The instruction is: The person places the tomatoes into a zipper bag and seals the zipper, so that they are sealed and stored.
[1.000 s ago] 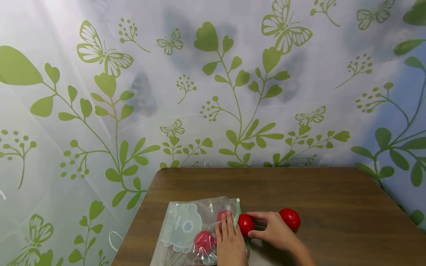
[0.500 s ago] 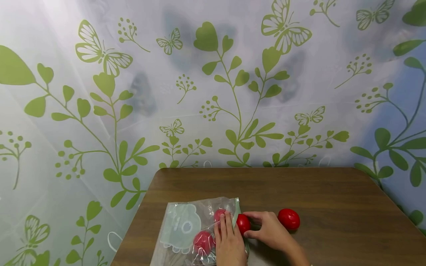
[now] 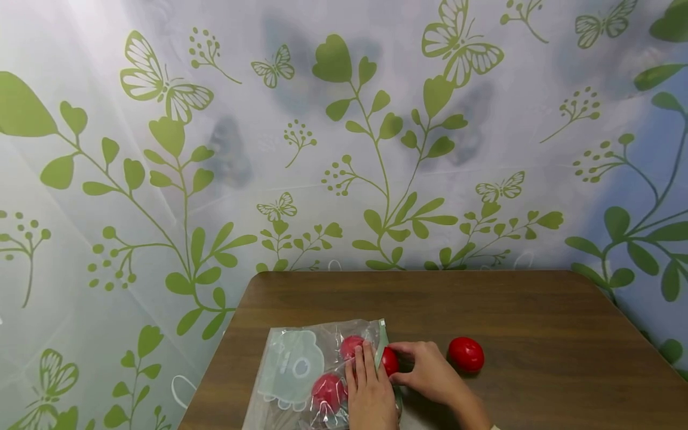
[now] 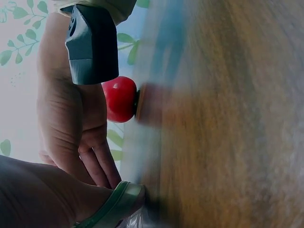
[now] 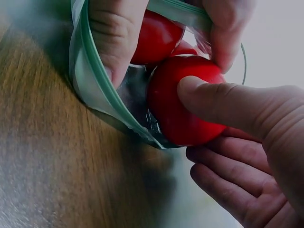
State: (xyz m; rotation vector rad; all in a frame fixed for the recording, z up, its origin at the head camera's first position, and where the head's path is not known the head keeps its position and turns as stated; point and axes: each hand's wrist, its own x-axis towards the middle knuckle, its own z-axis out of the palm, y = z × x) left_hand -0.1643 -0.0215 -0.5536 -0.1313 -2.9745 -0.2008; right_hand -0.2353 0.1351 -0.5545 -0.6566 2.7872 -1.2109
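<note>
Held tomato: The big change was here. A second earlier, I saw nearly all of the held tomato (image 3: pixel 389 361), just outside the bag (image 3: pixel 295 346). Now its 9 o'clock side had slid behind the green edge (image 3: pixel 383 337). For the work, that meant it sat part in and part out.

Right hand: Watching from far away, I saw the right hand (image 3: pixel 432 371) pinch the held tomato, thumb on the near side and a finger on the far side. The hand had crept a bit toward 9 o'clock.

Left hand: The left hand (image 3: pixel 371 394) gripped the bag by its mouth, long fingers flat on top and thumb tucked inside. It lay about where it had been.

Tomatoes in the bag: The upper tomato (image 3: pixel 352 347) was at the left hand's 11 o'clock, and the lower tomato (image 3: pixel 329 391) was at its 9 o'clock. The upper one had scooted toward 9 o'clock, so I saw more of it. I couldn't tell how many hid under the hand.

Lone tomato: The lone tomato (image 3: pixel 466 355) sat on the brown surface (image 3: pixel 537 334) at the right hand's 2 o'clock, with nobody touching it, same as before.
</note>
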